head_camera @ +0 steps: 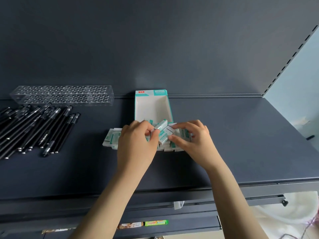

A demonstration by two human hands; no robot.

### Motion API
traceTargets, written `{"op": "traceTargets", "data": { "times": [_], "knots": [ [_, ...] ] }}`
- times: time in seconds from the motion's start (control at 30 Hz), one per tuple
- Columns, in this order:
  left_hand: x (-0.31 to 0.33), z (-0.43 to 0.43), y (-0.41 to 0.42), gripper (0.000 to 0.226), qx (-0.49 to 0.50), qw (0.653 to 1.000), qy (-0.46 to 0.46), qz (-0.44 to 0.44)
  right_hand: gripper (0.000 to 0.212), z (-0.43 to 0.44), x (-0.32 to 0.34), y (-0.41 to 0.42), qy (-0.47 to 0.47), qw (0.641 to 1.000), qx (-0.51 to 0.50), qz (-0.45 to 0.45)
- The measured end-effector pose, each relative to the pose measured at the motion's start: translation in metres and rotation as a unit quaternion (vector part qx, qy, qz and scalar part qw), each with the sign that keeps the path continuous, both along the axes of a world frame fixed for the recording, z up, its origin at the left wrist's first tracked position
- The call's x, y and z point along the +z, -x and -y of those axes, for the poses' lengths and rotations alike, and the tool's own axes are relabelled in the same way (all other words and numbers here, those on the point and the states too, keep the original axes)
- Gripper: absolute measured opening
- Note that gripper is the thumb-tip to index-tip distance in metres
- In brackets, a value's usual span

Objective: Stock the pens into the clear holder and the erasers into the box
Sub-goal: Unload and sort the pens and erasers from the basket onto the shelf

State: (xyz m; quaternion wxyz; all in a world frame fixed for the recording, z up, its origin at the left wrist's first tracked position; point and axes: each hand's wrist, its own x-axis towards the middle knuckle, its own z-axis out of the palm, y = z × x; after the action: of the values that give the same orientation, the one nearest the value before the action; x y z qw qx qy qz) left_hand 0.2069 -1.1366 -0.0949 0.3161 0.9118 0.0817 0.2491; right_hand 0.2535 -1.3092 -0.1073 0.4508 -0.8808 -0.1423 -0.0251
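Observation:
A pile of white-and-teal wrapped erasers (110,138) lies on the dark shelf in front of an open white-and-teal box (151,107), whose inside shows white. My left hand (136,140) and my right hand (191,137) are both over the pile, fingers curled around a few erasers (164,131) lifted between them. Much of the pile is hidden under my hands. Several black pens (38,130) lie in a loose heap at the left. Behind them lies the clear holder (63,95), a long acrylic block with rows of holes.
The dark shelf surface (241,135) runs wide to the right, ending at a front edge near me and a slotted upright (291,57) at the back right. A small dark object (310,137) lies at the right edge. Lower shelves show packaged goods (156,223).

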Motion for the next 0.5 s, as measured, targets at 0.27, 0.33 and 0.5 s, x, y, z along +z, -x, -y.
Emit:
{"op": "traceTargets", "data": {
  "times": [0.27,0.33,0.5],
  "knots": [
    [0.006,-0.002,0.004,0.008,0.0,1.0,0.02,0.007,0.019,-0.004,0.002,0.003,-0.051,0.998,0.003,-0.025],
    [0.009,-0.001,0.006,0.009,-0.007,0.999,0.037,0.011,0.028,-0.002,0.005,0.007,-0.103,0.994,-0.009,-0.023],
    [0.018,0.009,0.008,0.012,-0.095,0.989,0.111,-0.013,0.014,0.001,0.016,0.011,-0.246,0.966,0.035,-0.069]
  ]
}}
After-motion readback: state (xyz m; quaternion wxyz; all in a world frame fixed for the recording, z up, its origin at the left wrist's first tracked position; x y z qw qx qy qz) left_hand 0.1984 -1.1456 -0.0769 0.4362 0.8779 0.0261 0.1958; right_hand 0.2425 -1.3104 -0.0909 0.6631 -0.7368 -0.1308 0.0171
